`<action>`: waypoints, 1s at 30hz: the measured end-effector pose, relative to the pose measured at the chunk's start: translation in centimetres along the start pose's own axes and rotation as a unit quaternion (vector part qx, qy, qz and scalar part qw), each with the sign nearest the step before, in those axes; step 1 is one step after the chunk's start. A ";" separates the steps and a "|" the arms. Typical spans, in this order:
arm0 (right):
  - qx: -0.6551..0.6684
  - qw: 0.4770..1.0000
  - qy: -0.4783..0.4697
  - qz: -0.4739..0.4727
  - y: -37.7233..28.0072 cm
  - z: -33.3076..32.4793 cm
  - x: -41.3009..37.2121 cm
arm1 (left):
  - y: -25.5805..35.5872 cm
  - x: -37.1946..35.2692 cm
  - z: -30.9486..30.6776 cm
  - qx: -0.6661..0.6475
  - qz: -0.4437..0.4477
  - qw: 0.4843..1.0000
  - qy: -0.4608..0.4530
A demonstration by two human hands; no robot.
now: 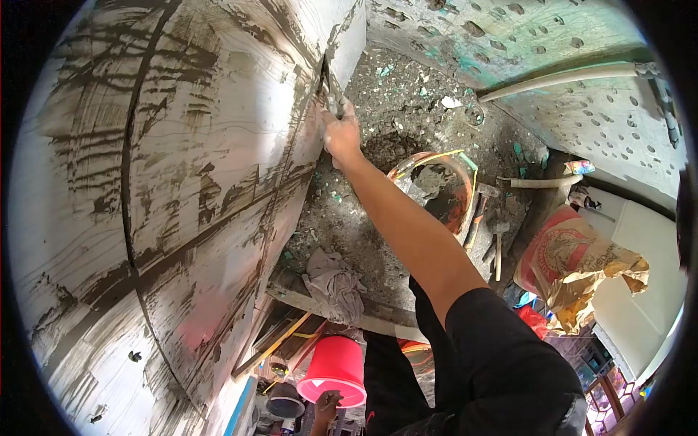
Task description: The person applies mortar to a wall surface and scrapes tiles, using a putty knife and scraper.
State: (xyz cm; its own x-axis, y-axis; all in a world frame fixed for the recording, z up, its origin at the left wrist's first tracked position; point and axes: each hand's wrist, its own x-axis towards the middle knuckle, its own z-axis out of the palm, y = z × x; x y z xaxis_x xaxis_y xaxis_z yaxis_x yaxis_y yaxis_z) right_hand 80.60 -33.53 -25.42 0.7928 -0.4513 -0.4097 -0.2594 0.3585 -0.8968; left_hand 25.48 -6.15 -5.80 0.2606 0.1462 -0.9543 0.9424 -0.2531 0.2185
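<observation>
My right hand [340, 134] is stretched out on a long bare arm and grips a thin, mortar-smeared metal tool [331, 83]. The tool's blade lies against the edge of the large grey-streaked tiles [189, 167], where the tiled wall meets the rough floor. A hand [327, 405], likely my left, shows small at the bottom edge just below a red bucket [334, 367]. What it holds is too small to tell.
A round basin with dark mortar [436, 189] sits on the rubble-strewn floor right of my arm. Two hammers [488, 229] lie beside it. A brown cement bag [574, 261] stands further right. A grey rag [334, 283] lies on a plank. A pipe [560, 76] runs along the pitted wall.
</observation>
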 end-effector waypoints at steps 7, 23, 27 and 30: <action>-0.216 0.959 0.072 -0.168 0.5 1.6 -4.6 | 0.0 0.5 -0.7 0.003 -0.010 1.000 -0.002; -0.019 0.991 0.024 -0.133 2.8 2.5 -2.0 | -0.2 -0.4 -1.2 -0.008 -0.060 0.998 0.015; -0.200 0.961 0.085 -0.170 0.9 2.6 -4.3 | 0.6 -0.2 -0.3 -0.011 -0.054 0.998 -0.017; -0.032 0.999 0.018 -0.008 -4.1 1.6 -3.1 | -1.2 0.3 -0.2 -0.044 -0.003 0.999 0.005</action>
State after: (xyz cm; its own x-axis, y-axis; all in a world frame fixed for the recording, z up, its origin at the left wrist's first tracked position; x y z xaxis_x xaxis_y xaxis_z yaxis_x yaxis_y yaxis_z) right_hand 80.11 -32.28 -20.18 0.7766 -0.4865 -0.4004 -0.2831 0.2982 -0.9115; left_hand 24.47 -5.62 -6.29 0.2561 0.1582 -0.9536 0.9588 -0.1674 0.2297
